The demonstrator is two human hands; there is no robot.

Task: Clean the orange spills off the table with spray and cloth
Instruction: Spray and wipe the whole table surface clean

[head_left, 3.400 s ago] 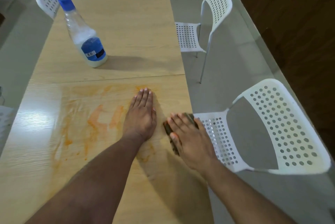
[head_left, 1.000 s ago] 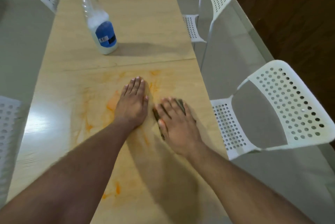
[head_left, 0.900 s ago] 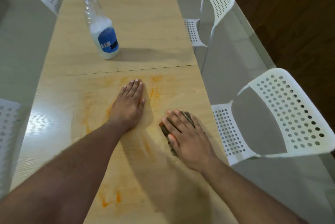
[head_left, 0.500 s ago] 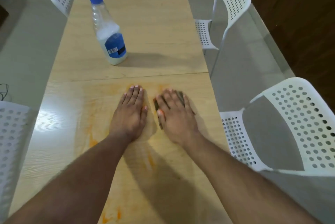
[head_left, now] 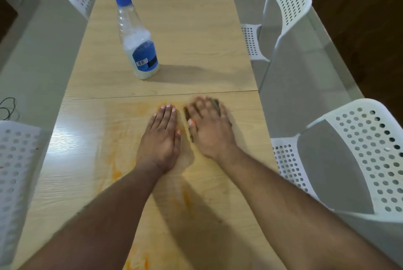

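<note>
spray bottle [head_left: 139, 51], blue barcoded label, text unreadable

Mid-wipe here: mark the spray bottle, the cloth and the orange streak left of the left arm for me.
spray bottle [head_left: 144, 58]: head view, on its blue label.
cloth [head_left: 187, 113]: head view, dark edge showing beside the right hand's fingers.
orange streak [head_left: 116, 174]: head view, on the brightest smear on the table.
</note>
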